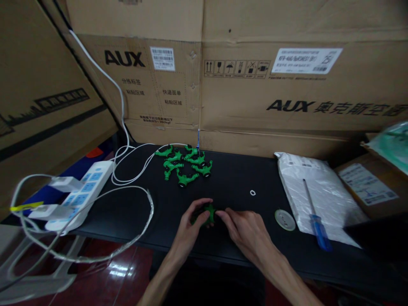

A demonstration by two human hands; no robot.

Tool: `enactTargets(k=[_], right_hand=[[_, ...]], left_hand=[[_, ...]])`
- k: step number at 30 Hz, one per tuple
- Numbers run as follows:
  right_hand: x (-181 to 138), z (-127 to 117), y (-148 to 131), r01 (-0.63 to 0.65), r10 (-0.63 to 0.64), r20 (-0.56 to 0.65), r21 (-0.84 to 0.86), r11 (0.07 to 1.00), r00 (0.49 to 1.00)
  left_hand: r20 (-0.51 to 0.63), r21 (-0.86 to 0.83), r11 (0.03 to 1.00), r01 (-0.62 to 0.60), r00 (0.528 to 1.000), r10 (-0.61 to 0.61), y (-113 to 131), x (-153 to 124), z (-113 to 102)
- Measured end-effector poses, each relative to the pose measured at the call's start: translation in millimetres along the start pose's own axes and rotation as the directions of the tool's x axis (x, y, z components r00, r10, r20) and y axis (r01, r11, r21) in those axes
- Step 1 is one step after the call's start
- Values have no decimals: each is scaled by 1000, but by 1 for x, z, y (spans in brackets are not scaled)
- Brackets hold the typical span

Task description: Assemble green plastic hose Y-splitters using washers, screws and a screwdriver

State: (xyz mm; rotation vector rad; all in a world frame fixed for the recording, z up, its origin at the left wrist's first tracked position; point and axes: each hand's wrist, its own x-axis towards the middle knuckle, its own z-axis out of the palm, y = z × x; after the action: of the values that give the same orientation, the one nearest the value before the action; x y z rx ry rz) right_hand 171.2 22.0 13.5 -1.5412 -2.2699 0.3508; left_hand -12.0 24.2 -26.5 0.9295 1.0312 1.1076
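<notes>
My left hand (190, 223) and my right hand (245, 227) meet near the front edge of a black table (229, 178). Both are closed around one small green plastic fitting (208, 211), which is mostly hidden by the fingers. The left hand's fingers curl over it from the left, and the right hand's fingertips pinch it from the right. Farther back on the table lies a pile of several similar green fittings (186, 165).
A tiny white ring (253, 192) and a round metal disc (284, 219) lie right of my hands. A blue-handled screwdriver (315, 219) rests on a white plastic bag (314, 191). A white power strip (81, 193) with cables sits left. Large cardboard boxes (255, 76) wall the back.
</notes>
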Motion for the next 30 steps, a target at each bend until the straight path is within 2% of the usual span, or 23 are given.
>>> enactTargets(k=[2,5,8,10,12,14,17,21,25,30], right_hand=[[-1,-2,1,15,-16,-66,-23,1000,998],[-6,-2,6,121,-123,-103,-27,992,987],[-11,1,14,40,-43,-104,-38,998,994],[-15,4,17,39,-37,-65,21,999,997],[-18,9,17,89,-94,16,183,979,995],[-18,15,15,45,-82,78,396,917,994],[-16,25,9,-100,45,109,581,808,993],[-12,33,-3,-249,170,182,693,676,969],[-13,31,-5,-321,179,268,748,580,947],[-21,26,5,-169,152,87,696,697,984]], left_hand=[[-17,-25,1000,4,1000,-5,0,0,1],[-34,-34,999,-6,999,5,0,1,1],[-36,-16,1000,-22,999,21,-2,2,0],[-20,12,1000,-29,999,29,-3,3,-2],[-1,56,997,-51,999,51,-3,3,-2],[10,122,988,-89,996,89,-3,2,-3],[24,226,962,-155,988,153,-5,-1,-4],[54,336,901,-275,961,273,-12,-5,-6],[83,384,869,-313,949,306,-16,-5,-8],[90,391,888,-241,971,224,-11,-6,-5]])
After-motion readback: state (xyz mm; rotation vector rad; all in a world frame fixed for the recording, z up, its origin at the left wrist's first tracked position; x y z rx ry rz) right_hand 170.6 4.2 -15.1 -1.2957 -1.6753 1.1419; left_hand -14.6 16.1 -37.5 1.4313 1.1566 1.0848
